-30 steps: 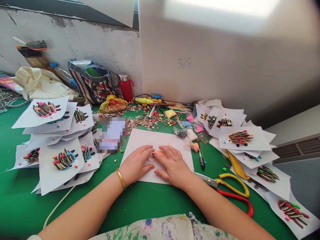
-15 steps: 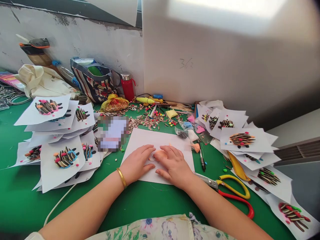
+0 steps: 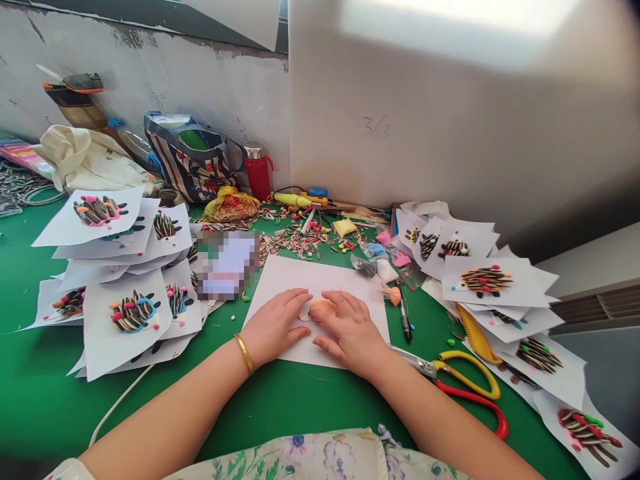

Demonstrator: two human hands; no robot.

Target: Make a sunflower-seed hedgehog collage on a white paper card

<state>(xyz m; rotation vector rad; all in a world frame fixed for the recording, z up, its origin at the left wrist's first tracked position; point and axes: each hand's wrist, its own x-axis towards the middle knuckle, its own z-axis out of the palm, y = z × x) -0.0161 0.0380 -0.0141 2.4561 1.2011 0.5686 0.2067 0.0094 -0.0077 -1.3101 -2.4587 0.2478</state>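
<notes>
On a white sheet of paper (image 3: 285, 277) lies a flat patch of peach-orange clay (image 3: 320, 309) over a small drawn outline. My right hand (image 3: 351, 329) rests on this patch and covers its right side, fingers stretched out and thumb apart. To the left, my left hand (image 3: 279, 325) lies flat on the paper with its fingers extended and thumb spread, holding nothing. A gold bracelet (image 3: 245, 354) circles the left wrist. My right fingers hide part of the clay.
Stacks of paper with seed hedgehogs stand at the left (image 3: 125, 353) and right (image 3: 480, 300). Scissors (image 3: 470, 377) and a black pen (image 3: 405, 317) lie right of the sheet. Loose sunflower seeds (image 3: 295, 237) and bagged clay (image 3: 385, 270) lie behind it. A red flask (image 3: 258, 177) stands farther back.
My right hand has shifted very slightly, and a little more of the clay's left edge shows. The camera view has moved slightly. My left hand keeps almost the same pose.
</notes>
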